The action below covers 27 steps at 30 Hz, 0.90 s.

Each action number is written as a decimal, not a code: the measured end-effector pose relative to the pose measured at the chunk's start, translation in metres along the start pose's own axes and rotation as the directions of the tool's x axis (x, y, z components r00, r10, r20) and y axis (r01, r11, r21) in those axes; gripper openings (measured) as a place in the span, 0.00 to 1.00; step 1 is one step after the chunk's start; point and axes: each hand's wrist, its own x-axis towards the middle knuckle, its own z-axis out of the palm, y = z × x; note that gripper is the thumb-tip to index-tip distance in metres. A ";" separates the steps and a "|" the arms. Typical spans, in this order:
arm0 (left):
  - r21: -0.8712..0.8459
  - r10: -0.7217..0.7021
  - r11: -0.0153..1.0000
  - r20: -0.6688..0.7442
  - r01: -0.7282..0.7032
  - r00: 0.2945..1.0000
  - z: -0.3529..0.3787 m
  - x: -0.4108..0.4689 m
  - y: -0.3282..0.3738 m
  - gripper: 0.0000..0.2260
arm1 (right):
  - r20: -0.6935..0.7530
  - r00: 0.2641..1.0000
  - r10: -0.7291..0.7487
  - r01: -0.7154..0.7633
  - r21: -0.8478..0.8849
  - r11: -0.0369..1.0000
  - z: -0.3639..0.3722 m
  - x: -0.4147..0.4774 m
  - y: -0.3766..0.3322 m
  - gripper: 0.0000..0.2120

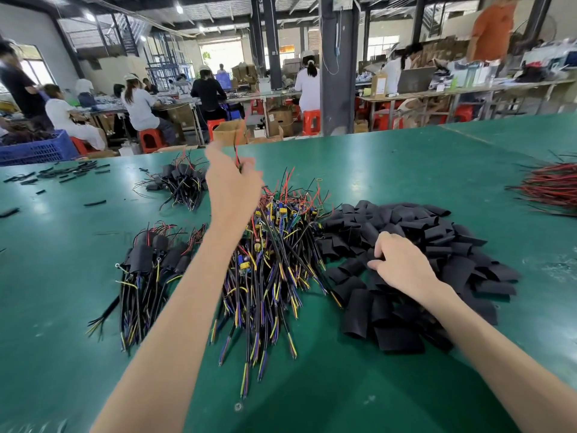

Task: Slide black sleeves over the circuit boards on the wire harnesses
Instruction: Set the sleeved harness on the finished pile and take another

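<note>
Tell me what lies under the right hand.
The right hand rests on the pile of black sleeves, fingers curled down into it. Sleeves show all around it; what its palm covers, and whether the fingertips pinch one, cannot be seen.

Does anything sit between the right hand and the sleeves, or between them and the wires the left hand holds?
Nothing visible. The right hand lies on the sleeve pile, fingers pinching a sleeve. The left hand holds red wires raised, with open air between the two hands.
</note>
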 end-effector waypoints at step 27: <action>0.406 0.323 0.835 0.184 -0.371 0.928 -0.020 -0.083 -0.076 0.07 | -0.213 0.949 -0.234 0.312 0.507 0.803 0.001 -0.017 -0.033 0.19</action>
